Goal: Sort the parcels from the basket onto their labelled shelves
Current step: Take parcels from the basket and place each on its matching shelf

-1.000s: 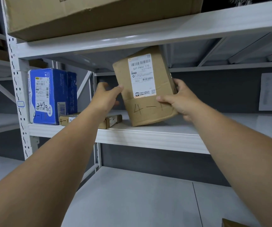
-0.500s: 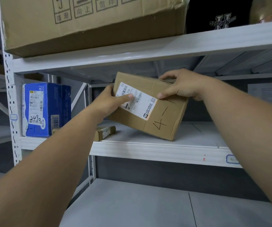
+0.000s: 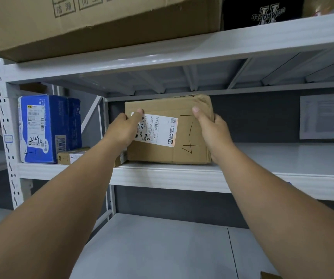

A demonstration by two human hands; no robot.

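White shelf (image 3: 172, 175): brown parcel (image 3: 184, 137), tilted moment ago, now flat near front edge, beside blue box (image 3: 47, 129). Left hand (image 3: 124, 130), right hand (image 3: 212, 131) still grip its sides.

Brown parcel (image 3: 169, 129) (marked 4-1) sat on the white shelf (image 3: 182, 174), right of the blue box (image 3: 45, 127); left hand (image 3: 122, 130) and right hand (image 3: 212, 131) gripped its sides.
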